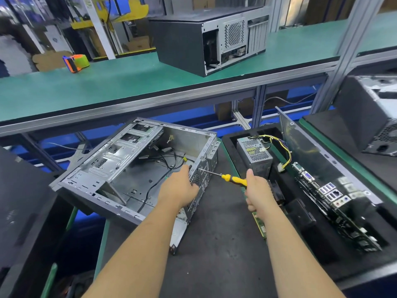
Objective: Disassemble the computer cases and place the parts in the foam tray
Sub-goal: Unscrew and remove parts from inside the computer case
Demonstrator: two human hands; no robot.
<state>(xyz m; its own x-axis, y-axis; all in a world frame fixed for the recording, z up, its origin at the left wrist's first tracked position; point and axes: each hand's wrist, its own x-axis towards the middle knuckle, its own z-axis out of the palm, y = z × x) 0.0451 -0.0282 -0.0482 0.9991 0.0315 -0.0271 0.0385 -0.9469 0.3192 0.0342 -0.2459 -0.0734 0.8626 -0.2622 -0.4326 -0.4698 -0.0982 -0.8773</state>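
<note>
An opened grey computer case (120,168) lies on its side on the dark bench, almost stripped, with loose black cables inside. My left hand (180,188) grips the case's rear panel, fingers curled over its edge. My right hand (256,190) holds a yellow-and-black screwdriver (227,178), whose tip points left at the rear panel near my left thumb. To the right, the black foam tray (305,222) holds a grey power supply (254,154) with yellow wires, a motherboard (330,196) standing on edge, and a side panel (305,143).
A second closed case (206,39) stands on the green upper shelf (107,82), with an orange-green tape dispenser (76,62) to its left. Another case (369,112) sits at the far right. Black foam fills the left edge (21,201). A green circuit strip (261,226) lies under my right forearm.
</note>
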